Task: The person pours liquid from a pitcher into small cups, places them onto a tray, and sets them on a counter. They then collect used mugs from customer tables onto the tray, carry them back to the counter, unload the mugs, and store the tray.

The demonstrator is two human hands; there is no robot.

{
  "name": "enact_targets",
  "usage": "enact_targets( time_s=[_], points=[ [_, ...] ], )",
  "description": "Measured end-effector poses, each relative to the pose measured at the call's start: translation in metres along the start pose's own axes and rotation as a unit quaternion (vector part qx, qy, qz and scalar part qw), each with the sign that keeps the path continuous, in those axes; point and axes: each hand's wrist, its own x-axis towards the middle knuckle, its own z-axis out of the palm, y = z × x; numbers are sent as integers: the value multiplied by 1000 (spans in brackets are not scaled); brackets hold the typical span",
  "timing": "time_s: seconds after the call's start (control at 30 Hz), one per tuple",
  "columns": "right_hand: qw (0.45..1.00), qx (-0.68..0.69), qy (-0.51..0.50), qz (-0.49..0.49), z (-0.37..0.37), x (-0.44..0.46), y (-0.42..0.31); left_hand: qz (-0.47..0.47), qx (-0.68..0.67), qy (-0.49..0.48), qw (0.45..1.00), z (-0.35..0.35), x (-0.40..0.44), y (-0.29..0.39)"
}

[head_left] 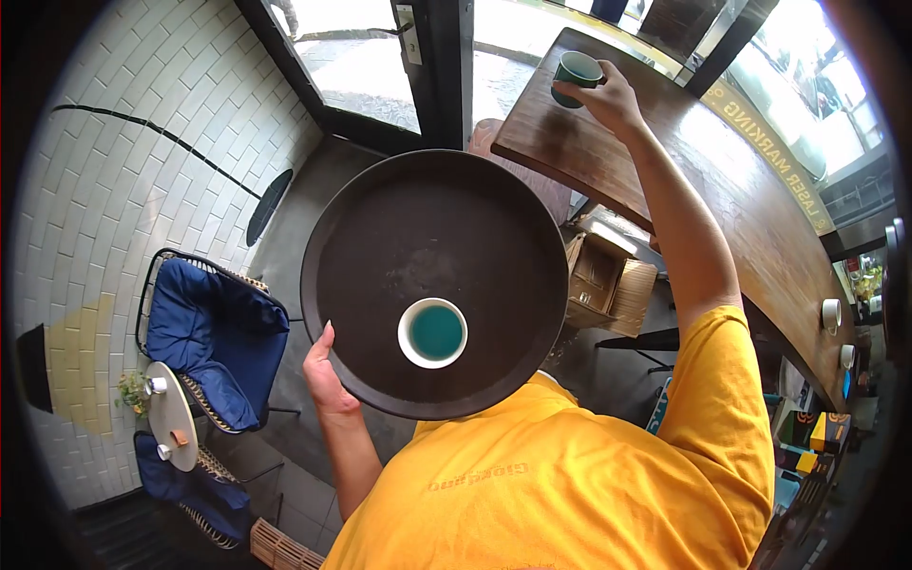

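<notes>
My left hand (332, 378) grips the near left rim of a round dark brown tray (399, 218), thumb over the edge and the other fingers hidden beneath. On the tray, toward my body, stands a white cup (407, 353) with a teal inside. My right hand (613, 98) reaches out to the far end of a wooden counter, fingers wrapped around a dark green cup (578, 68). That cup is upright; whether its base touches the counter I cannot tell.
The long wooden counter (703, 180) runs along the window on the right, with white cups (831, 315) farther down. An open cardboard box (608, 285) lies below it. At left are a blue-cushioned chair (214, 323) and a small round table (174, 404). A glass door (366, 76) is ahead.
</notes>
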Motion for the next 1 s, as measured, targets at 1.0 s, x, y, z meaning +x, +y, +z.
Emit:
enact_targets(
  time_s=[1.0],
  points=[
    [978, 152, -98, -101, -84, -152, -54, -78, -30, -84, 993, 28, -31, -70]
  ],
)
